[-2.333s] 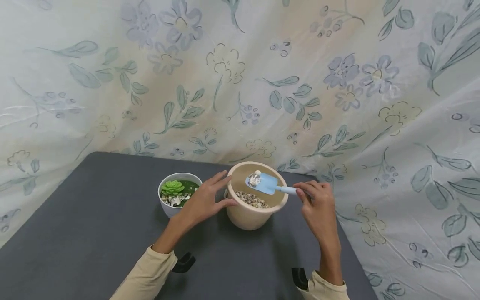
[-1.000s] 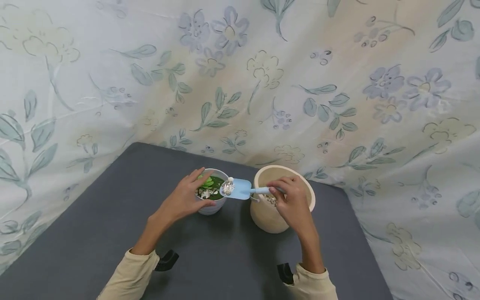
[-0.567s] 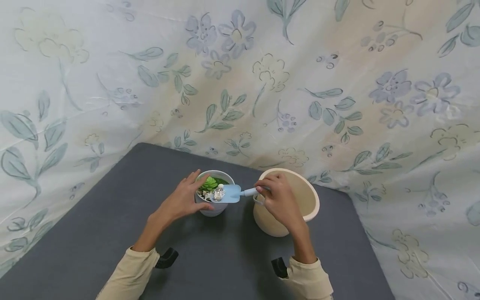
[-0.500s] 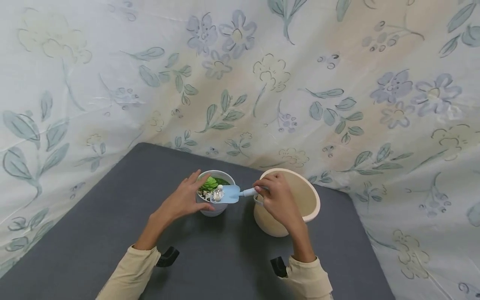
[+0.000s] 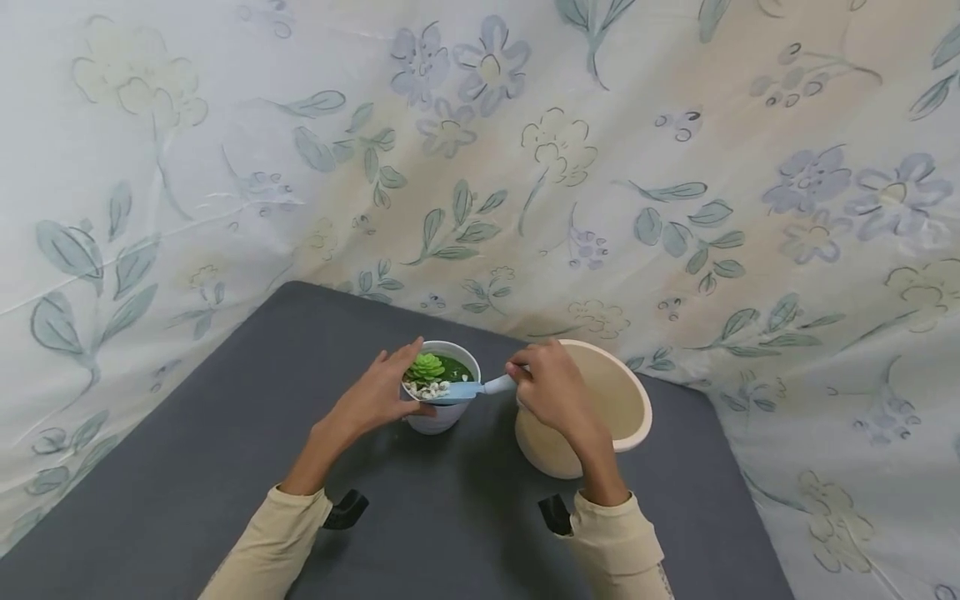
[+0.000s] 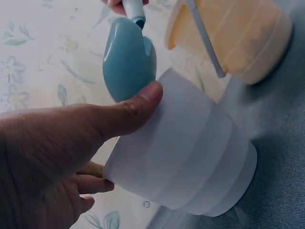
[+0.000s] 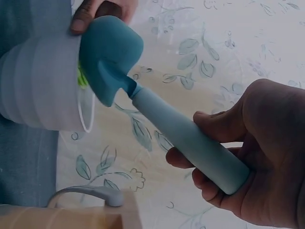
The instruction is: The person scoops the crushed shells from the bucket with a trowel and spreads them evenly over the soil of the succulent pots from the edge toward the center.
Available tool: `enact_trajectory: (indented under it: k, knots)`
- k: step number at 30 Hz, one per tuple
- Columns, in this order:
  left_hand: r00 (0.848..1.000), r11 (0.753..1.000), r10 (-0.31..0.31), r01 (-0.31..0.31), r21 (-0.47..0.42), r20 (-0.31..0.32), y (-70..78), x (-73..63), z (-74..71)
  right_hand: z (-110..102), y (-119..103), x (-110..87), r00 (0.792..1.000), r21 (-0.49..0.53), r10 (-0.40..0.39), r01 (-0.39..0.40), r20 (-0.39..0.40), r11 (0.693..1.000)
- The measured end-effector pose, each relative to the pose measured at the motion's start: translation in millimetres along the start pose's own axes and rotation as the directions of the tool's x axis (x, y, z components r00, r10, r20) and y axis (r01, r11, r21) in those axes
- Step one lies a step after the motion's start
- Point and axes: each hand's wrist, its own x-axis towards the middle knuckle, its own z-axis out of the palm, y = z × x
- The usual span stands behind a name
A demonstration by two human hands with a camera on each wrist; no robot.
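Note:
In the head view my left hand (image 5: pixel 375 392) spans a white ribbed pot (image 5: pixel 442 419), thumb at the near rim and fingers around the far side. A green succulent (image 5: pixel 426 367) sits in the pot, with green ground cover and pale stones (image 5: pixel 429 389). My right hand (image 5: pixel 555 387) grips the handle of a light blue hand trowel (image 5: pixel 459 392). Its blade is tilted over the pot's near rim, tip among the stones. From the right wrist view, fingers and thumb wrap the trowel handle (image 7: pixel 190 140) and only the blade's underside shows.
A beige bucket (image 5: pixel 543 450) stands right of the pot, partly behind my right hand. Its grey carrying handle (image 6: pixel 206 38) hangs on the side facing the pot. Both stand on a dark grey table (image 5: pixel 420 533) before a floral cloth backdrop (image 5: pixel 480 167).
The trowel, loaded with pale stones, has come from over the bucket to the pot. Its blade has turned from flat to tilted, spilling stones inside. My left hand has moved from bucket to pot.

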Motion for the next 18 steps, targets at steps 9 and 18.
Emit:
enact_trajectory:
  k: [9, 18]
  knots:
    - [0.998, 0.998, -0.052, 0.052, -0.016, 0.031, 0.5, 1.2, -5.7, -8.3, 2.2, -0.9, 0.998, -0.005, 0.052, -0.051, 0.036, 0.999]
    - [0.994, 0.998, -0.055, 0.057, -0.015, 0.092, -9.7, 3.1, -13.2, -7.7, 4.3, -0.1, 0.989, 0.057, 0.114, -0.119, 0.097, 0.991]
